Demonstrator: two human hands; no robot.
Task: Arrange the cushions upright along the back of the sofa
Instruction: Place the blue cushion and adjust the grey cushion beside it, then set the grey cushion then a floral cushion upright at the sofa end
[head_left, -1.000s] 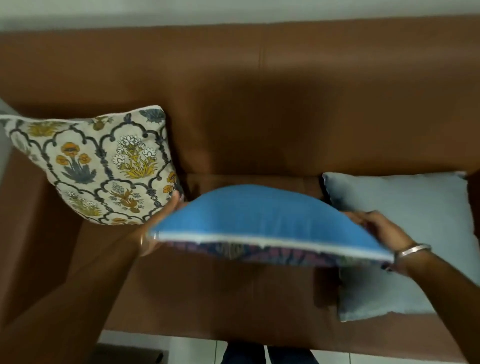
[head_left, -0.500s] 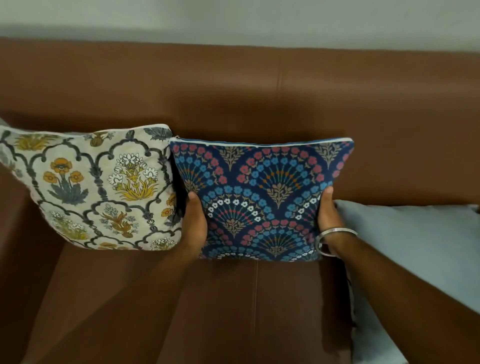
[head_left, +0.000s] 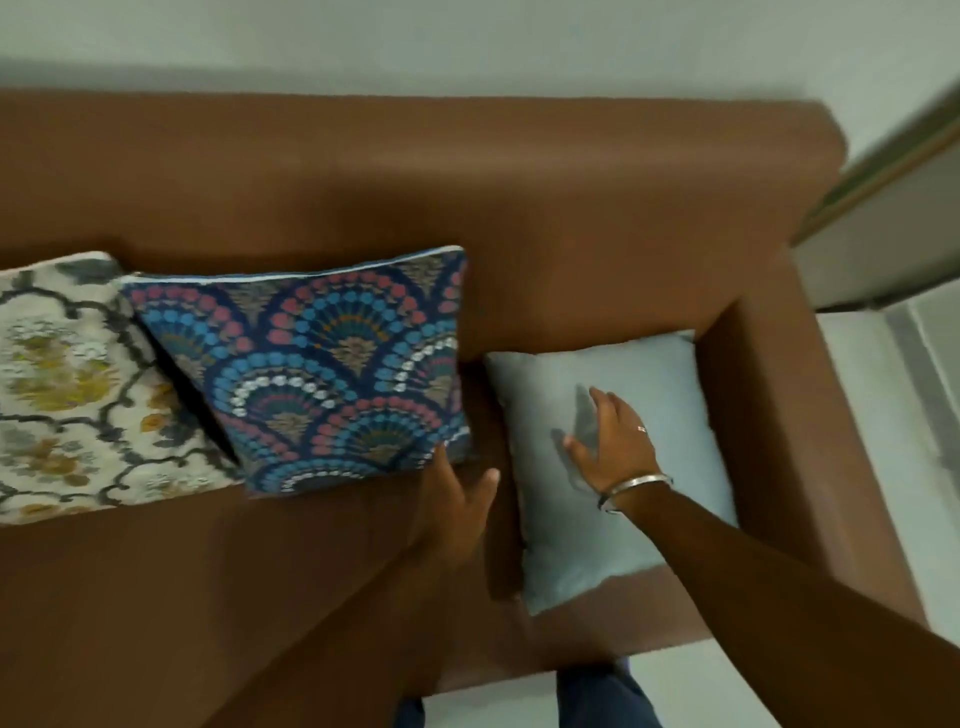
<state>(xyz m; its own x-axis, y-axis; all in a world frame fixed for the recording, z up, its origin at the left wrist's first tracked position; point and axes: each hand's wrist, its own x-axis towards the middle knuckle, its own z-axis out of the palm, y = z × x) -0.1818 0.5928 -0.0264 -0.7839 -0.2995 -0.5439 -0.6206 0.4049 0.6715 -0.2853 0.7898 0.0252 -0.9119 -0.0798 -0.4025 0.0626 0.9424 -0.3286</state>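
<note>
A cream floral cushion (head_left: 67, 384) leans upright against the back of the brown sofa (head_left: 415, 197) at the left. Beside it a dark blue fan-patterned cushion (head_left: 322, 364) stands upright too, overlapping the floral one's edge. A plain pale blue cushion (head_left: 613, 467) lies flat on the seat by the right armrest. My left hand (head_left: 457, 499) is open between the patterned and the pale blue cushion, holding nothing. My right hand (head_left: 613, 447), with a metal bangle, hovers with spread fingers over the flat pale blue cushion.
The sofa's right armrest (head_left: 779, 415) rises just right of the pale blue cushion. A pale floor (head_left: 883, 467) and a wall edge lie beyond it. My legs (head_left: 597, 696) stand at the sofa's front edge.
Both hands have let go of the blue patterned cushion, which stays upright against the back. They moved right, to the pale blue cushion. The view has swung right.
</note>
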